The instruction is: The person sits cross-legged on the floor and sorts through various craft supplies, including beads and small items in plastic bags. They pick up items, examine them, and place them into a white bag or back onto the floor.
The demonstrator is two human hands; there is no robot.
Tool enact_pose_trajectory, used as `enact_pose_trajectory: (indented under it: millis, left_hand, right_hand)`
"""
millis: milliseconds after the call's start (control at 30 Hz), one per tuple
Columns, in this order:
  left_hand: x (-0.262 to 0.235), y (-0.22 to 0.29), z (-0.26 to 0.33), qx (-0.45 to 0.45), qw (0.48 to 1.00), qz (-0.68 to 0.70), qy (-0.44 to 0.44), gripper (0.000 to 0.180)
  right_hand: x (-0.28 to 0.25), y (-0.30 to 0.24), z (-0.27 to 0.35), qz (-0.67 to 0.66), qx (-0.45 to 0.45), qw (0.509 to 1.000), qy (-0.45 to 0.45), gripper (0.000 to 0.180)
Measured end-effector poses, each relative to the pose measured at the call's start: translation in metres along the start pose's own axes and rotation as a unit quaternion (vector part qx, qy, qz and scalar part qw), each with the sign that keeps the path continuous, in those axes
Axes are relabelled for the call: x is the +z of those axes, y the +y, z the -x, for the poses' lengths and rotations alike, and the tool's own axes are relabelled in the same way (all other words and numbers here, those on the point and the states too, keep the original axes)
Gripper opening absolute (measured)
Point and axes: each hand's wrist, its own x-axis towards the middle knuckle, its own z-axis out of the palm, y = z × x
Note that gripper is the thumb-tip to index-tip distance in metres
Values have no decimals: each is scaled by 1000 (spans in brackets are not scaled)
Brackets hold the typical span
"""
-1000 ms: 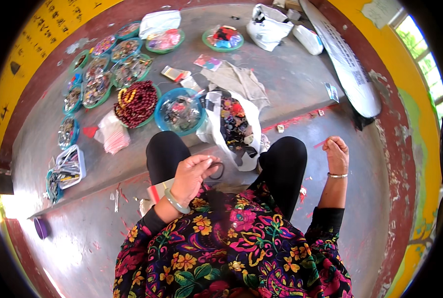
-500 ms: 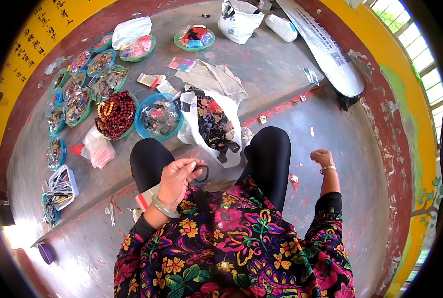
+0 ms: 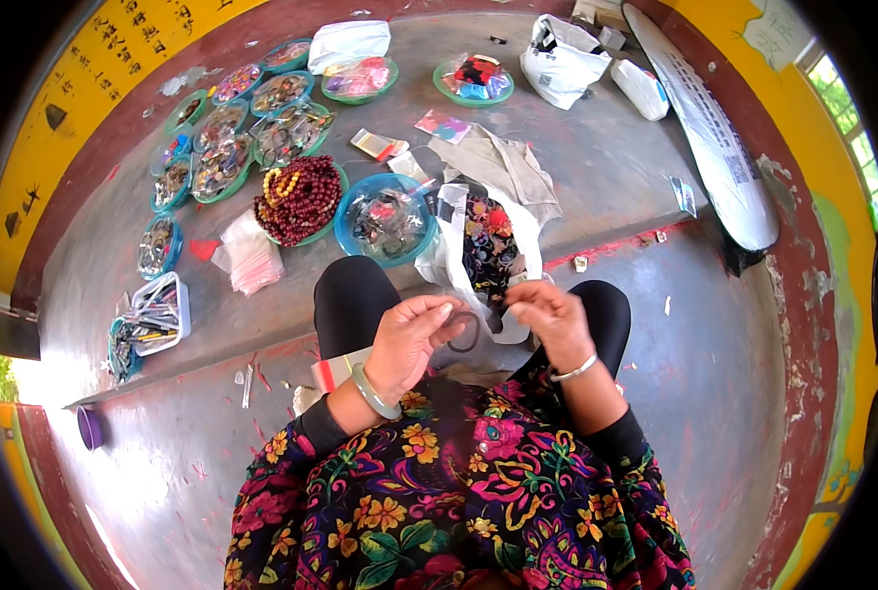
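Between the thumb and fingers of my left hand (image 3: pixel 414 339) is a thin dark hair tie (image 3: pixel 466 345), hanging as an open loop. My right hand (image 3: pixel 554 323) is raised just right of it, fingers curled into a pinch and slightly blurred. Whatever that pinch may hold is too small to make out. Behind both hands, between my knees, stands a white plastic bag (image 3: pixel 530 239). Dark hair ties with colourful decorations (image 3: pixel 490 231) fill its mouth.
A blue basin (image 3: pixel 343 228) of packets stands left of the bag, beside dark red bead strings (image 3: pixel 311 202). Several more basins of trinkets lie further left, with a white pen basket (image 3: pixel 181 313). A long wrapped board (image 3: pixel 704 128) leans at the right; a step edge crosses the floor.
My right hand has come in from the far right to beside my left hand. The left hand still holds the hair tie. The whole view has shifted, with the surroundings now further right.
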Motion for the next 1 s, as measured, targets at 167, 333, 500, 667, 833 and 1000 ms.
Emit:
enact_pose_trajectory:
  millis: [167,333,500,667,833,1000]
  left_hand:
    - [-3,-5,1,5,1000,-13,11,19]
    - [-1,-9,0,-12,999,-39,14,19]
    - [2,-6,0,-18,999,-27,8,15]
    - [-1,-6,0,-47,994,-93,11,13]
    - [-5,-9,-2,-63,992,-110,14,13]
    - [-6,-9,-1,-76,994,-77,15,14]
  right_hand:
    - [30,25,0,-21,22,999,-25,14]
    - [32,26,0,-24,5,1000,-9,7]
    - [32,27,3,-42,41,998,9,6]
    - [34,23,4,-15,43,999,-4,6]
    - [35,20,6,19,31,999,-4,6]
    - [36,21,7,-30,37,999,-1,4]
